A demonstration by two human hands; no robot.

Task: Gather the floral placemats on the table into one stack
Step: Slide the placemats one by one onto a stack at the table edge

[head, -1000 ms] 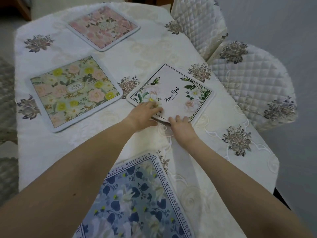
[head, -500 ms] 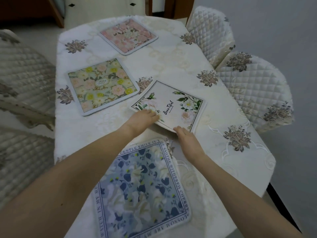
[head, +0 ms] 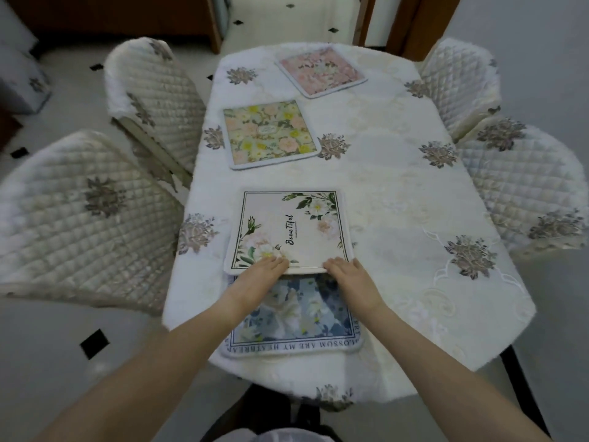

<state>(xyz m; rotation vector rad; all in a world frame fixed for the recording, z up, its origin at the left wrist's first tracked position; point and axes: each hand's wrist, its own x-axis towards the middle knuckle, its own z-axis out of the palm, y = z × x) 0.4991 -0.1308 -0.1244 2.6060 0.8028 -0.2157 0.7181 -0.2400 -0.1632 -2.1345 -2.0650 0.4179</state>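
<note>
Hands, left (head: 262,272) and right (head: 350,273), each held a grip on the white mat's (head: 291,231) near edge; it overlapped the blue mat (head: 296,314) beneath them on the desk (head: 398,193).

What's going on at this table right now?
A person is gathering floral placemats into a stack. Both hands, the left hand and right hand, grip the near edge of the white "Beautiful" placemat, which partly overlaps the blue placemat closest to them. The yellow-flowered placemat and the pink placemat lie separately farther up the table, not yet collected.
</note>
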